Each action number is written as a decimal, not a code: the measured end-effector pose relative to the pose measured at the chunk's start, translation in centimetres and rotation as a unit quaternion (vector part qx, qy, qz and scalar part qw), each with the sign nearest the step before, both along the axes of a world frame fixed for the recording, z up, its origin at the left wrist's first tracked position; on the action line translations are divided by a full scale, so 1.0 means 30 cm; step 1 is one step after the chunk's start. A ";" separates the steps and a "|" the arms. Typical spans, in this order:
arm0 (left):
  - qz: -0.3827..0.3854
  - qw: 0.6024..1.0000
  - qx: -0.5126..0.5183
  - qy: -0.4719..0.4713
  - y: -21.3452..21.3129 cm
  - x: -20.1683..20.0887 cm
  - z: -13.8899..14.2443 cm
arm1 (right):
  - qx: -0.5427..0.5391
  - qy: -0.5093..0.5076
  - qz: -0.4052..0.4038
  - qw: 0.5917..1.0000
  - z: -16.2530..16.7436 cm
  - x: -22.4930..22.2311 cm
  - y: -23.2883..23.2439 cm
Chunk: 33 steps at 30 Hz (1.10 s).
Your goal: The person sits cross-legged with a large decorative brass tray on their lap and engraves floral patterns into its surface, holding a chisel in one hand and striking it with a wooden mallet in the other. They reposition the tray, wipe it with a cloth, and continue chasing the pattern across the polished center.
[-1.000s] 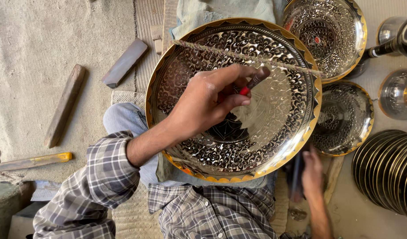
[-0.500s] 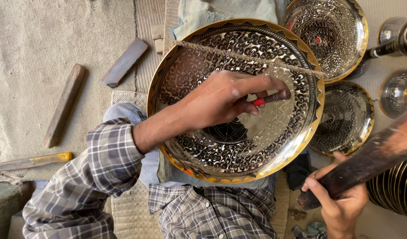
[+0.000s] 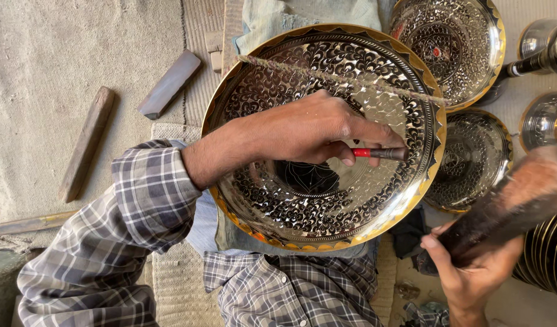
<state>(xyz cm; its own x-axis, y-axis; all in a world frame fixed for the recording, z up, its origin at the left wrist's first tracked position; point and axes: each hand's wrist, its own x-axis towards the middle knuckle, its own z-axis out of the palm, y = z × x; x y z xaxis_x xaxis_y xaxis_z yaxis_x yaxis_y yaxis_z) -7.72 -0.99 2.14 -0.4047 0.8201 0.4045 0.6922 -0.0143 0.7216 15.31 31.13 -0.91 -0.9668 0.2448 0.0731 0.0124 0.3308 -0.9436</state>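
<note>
The left hand is closed around a small chisel, a slim dark metal tool with a red band just beyond the fingers. The tool's long axis runs nearly level across the view, its dark tip pointing toward the right, out from the fingertips toward the plate's right rim. It lies over the inner face of a large engraved plate, a round, shiny dish with a gold scalloped rim, dense scroll patterning in a ring and a dark medallion at its centre; whether the tip touches the metal cannot be told. The plate rests on the person's lap, over the plaid shirt, and a length of rough cord stretches slantwise across its upper part, from upper left down to the right rim. At lower right the right hand grips a dark wooden mallet, fingers wrapped around its lower end; the mallet is blurred, and its long axis rises from the hand toward the upper right, well apart from the chisel. Two smaller engraved plates lie just beyond the large one's right edge, and a stack of dark-rimmed dishes sits at the far right. On the mat to the left lie a flat grey stone and a wooden stick.
</note>
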 end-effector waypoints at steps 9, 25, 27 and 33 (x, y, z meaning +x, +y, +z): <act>-0.024 0.996 -0.070 -0.049 0.002 -0.002 0.019 | -0.084 0.118 0.055 0.988 -0.098 0.058 0.139; 0.198 0.979 0.033 -0.017 -0.031 0.147 -0.014 | 0.342 0.101 0.218 0.908 0.214 -0.343 0.032; 0.268 0.963 0.037 -0.009 -0.035 0.186 -0.024 | 0.254 0.053 0.196 0.946 0.187 -0.348 0.071; 0.391 0.916 0.074 -0.040 -0.030 0.268 -0.043 | 0.283 -0.091 0.152 0.943 0.103 -0.405 0.265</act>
